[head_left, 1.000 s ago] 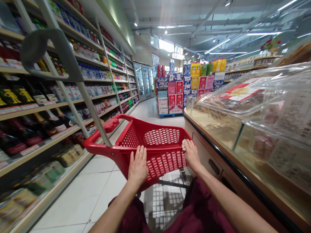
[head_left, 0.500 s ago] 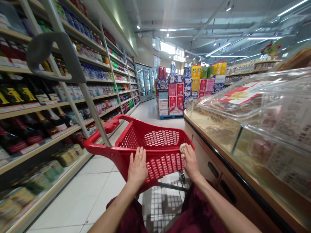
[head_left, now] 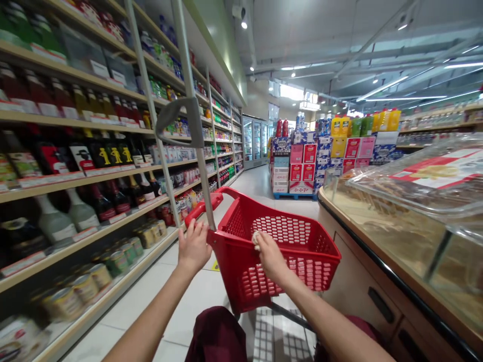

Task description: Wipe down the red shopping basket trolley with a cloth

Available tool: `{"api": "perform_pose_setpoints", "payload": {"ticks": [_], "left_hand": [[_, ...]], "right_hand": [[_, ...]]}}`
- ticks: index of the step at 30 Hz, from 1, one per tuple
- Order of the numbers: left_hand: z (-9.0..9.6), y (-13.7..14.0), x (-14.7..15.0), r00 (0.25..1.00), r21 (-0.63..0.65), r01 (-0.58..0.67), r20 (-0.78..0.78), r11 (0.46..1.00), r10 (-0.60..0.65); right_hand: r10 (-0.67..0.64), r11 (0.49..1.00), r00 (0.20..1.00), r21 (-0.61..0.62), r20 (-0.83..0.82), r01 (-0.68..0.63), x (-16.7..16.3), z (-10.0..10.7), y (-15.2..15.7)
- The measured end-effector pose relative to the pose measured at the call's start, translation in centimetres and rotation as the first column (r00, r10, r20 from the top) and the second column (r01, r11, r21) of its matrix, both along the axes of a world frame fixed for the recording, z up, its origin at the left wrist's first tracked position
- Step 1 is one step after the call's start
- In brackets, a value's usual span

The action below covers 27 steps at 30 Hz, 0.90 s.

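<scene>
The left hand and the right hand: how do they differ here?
The left hand is by the handle of the red cart; the right hand is farther along its side. The left hand's fingers reach out loosely, while the right hand's close on a pale cloth. Both hands are bare.

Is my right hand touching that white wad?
Touching. The head view shows the right hand gripping the white wad, which pokes out past the fingertips.

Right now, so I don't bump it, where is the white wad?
In the head view, the white wad is near the centre, in the right hand at the red cart's near rim, right of the metal pole.
</scene>
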State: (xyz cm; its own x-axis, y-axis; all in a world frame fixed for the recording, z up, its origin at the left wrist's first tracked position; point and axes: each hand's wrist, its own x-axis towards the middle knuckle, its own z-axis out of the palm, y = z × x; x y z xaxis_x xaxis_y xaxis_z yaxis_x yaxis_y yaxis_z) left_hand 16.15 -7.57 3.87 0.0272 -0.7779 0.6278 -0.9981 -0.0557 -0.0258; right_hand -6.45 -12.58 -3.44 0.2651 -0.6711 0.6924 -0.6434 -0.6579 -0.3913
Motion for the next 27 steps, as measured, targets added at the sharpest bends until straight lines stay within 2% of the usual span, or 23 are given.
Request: {"api": "perform_pose_setpoints", "payload": {"ticks": [3, 5, 6, 8, 11, 14, 15, 17, 20, 22, 24, 27], "left_hand": [[0.1, 0.2, 0.4, 0.998, 0.067, 0.013, 0.058, 0.998, -0.017], [0.0, 0.5, 0.2, 0.998, 0.082, 0.005, 0.056, 0.997, -0.010], [0.0, 0.7, 0.2, 0.998, 0.090, 0.007, 0.057, 0.996, -0.012], [-0.1, 1.0, 0.4, 0.998, 0.101, 0.016, 0.057, 0.995, -0.022], [-0.2, 1.2, 0.6, 0.999, 0.111, 0.030, 0.037, 0.993, -0.034], [-0.4, 1.3, 0.3, 1.000, 0.101, 0.026, 0.007, 0.995, -0.026], [-0.4, 1.3, 0.0, 1.000, 0.096, 0.021, 0.001, 0.995, -0.021], [-0.5, 1.4, -0.4, 1.000, 0.095, 0.013, 0.000, 0.995, -0.013], [-0.5, 1.4, -0.8, 0.999, 0.117, 0.019, 0.029, 0.993, -0.022], [-0.5, 1.4, -0.6, 0.998, 0.125, 0.030, 0.052, 0.992, -0.037], [-0.6, 1.4, -0.2, 0.997, 0.117, 0.048, 0.061, 0.992, -0.055], [-0.9, 1.3, 0.2, 0.996, 0.067, 0.084, 0.036, 0.994, -0.087]], "right_hand": [[0.002, 1.000, 0.999, 0.013, -0.040, -0.002, 8.3, 3.2, 0.7], [0.010, 1.000, 0.997, 0.020, -0.075, -0.009, 11.8, 5.0, 1.2], [0.007, 1.000, 0.995, 0.022, -0.097, -0.004, 12.4, 5.6, 1.5], [-0.008, 1.000, 0.989, 0.023, -0.145, 0.012, 11.6, 5.6, 1.8], [-0.041, 0.999, 0.981, 0.016, -0.192, 0.045, 6.4, 3.9, 1.9], [-0.164, 0.984, 0.969, 0.039, -0.182, 0.174, 2.2, 2.4, 1.5], [-0.192, 0.978, 0.965, 0.041, -0.180, 0.202, 2.0, 2.3, 1.5], [-0.194, 0.979, 0.966, 0.030, -0.170, 0.202, 3.9, 2.5, 1.7], [-0.116, 0.993, 0.985, 0.002, -0.128, 0.118, 8.7, 3.6, 2.2], [-0.075, 0.997, 0.992, -0.004, -0.104, 0.075, 10.0, 4.1, 2.3], [-0.073, 0.997, 0.992, 0.002, -0.104, 0.074, 8.5, 3.7, 2.0], [-0.157, 0.986, 0.983, 0.036, -0.100, 0.161, 2.8, 2.2, 1.2]]}}
